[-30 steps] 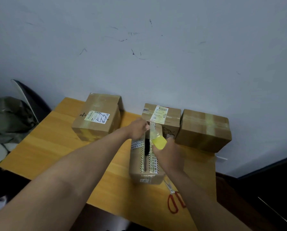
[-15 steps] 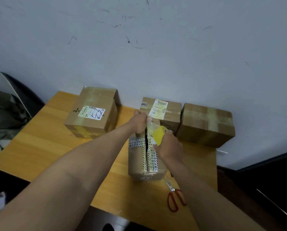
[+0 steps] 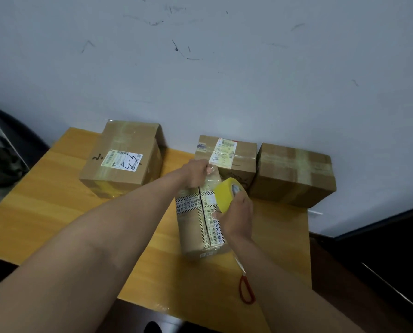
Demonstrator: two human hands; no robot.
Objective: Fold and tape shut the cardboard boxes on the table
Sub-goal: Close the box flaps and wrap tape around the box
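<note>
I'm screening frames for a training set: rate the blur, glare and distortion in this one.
Head view: wide-angle bend curves the table edges; soft focus blurs the label print on the striped box; mild sheen on the taped right box; right hand and tape roll evenly lit, without harsh shadows.

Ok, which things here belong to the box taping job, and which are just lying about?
In the job:
striped-tape cardboard box
yellow tape roll
left hand
right hand
red-handled scissors
three taped brown boxes by the wall

Lying about:
dark chair with green cloth
</note>
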